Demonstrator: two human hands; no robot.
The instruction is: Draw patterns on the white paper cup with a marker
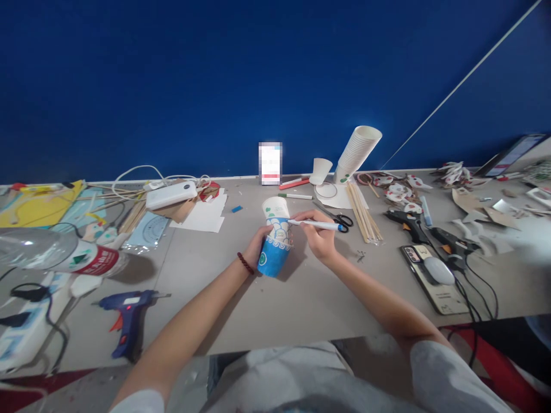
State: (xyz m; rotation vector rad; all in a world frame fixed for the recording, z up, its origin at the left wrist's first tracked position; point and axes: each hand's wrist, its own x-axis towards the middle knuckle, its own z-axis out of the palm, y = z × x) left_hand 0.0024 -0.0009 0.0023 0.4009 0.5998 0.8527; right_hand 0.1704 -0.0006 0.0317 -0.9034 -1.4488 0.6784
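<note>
The left hand was curved, half closed, around the side of one paper cup, blue with white scalloped patterns, its upper part plain white with green marks. This cup stood slightly tilted above the smooth grey table, near its middle. The right hand was closed in a pinch on one slim white marker with a blue end, its tip at the cup. Behind were one leaning stack of white cups and one single white cup. Three glue guns lay around: one hard blue, two black.
</note>
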